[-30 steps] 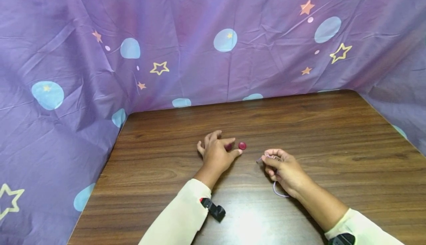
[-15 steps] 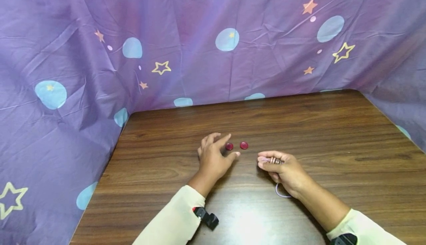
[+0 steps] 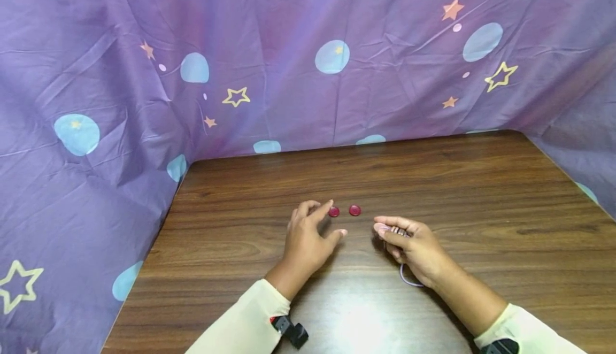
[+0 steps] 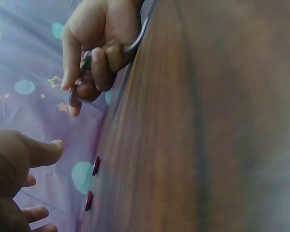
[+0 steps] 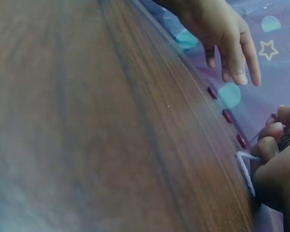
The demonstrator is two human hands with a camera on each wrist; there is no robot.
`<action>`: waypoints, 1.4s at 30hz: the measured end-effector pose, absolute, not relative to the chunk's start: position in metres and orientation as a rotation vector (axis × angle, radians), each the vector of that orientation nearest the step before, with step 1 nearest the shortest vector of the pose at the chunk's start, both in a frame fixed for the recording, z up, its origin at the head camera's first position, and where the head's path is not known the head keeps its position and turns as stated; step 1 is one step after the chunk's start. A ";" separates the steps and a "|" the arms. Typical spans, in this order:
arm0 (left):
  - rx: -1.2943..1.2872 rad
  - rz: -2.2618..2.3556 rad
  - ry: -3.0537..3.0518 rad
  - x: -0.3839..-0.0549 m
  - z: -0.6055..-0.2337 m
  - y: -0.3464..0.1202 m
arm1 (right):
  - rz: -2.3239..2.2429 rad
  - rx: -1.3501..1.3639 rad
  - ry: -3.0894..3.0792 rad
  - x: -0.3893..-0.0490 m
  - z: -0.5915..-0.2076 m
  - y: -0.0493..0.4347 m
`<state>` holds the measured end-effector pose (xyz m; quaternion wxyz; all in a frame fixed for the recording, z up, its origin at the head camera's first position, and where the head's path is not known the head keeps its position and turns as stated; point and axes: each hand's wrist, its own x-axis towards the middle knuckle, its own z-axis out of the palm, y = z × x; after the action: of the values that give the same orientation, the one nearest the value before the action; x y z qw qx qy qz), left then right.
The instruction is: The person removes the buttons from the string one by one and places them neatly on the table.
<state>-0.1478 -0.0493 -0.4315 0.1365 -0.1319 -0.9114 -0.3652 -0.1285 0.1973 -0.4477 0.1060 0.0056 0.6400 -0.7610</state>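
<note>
Dark red round buttons lie on the table: in the head view a left button (image 3: 334,212) beside the left index fingertip and a right button (image 3: 355,210). From the right wrist, three show in a row, the nearest button (image 5: 241,141) close to the right fingers. My left hand (image 3: 305,241) is spread beside them, thumb and index apart, nothing between. My right hand (image 3: 409,244) pinches a thin lavender cord (image 3: 408,278) between thumb and index; the other fingers curl inward. A loop of the cord hangs below the palm. Something small and dark (image 4: 86,60) shows among the right hand's fingers.
The brown wood-grain table (image 3: 481,193) carries a bright glare spot near its front. A purple curtain (image 3: 289,76) with stars and blue circles hangs behind it and at both sides. A black wrist camera (image 3: 290,331) sits on the left sleeve.
My left hand has drawn back slightly toward me, uncovering the left button. My right hand still pinches the cord; the cord end that stuck out past its fingertips no longer shows.
</note>
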 end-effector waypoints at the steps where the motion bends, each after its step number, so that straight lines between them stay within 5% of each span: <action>1: -0.392 -1.058 -2.635 -0.145 -0.431 -0.050 | -2.241 0.013 1.888 -0.128 -0.448 0.197; 42: -0.495 -1.834 -2.386 -0.124 -0.460 -0.064 | -1.997 -0.172 2.252 -0.119 -0.454 0.146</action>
<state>-0.1243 -0.0642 -0.4598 0.0460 -0.1622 -0.7814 -0.6008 -0.1195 0.1459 -0.4543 0.0633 -0.0570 0.7456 -0.6609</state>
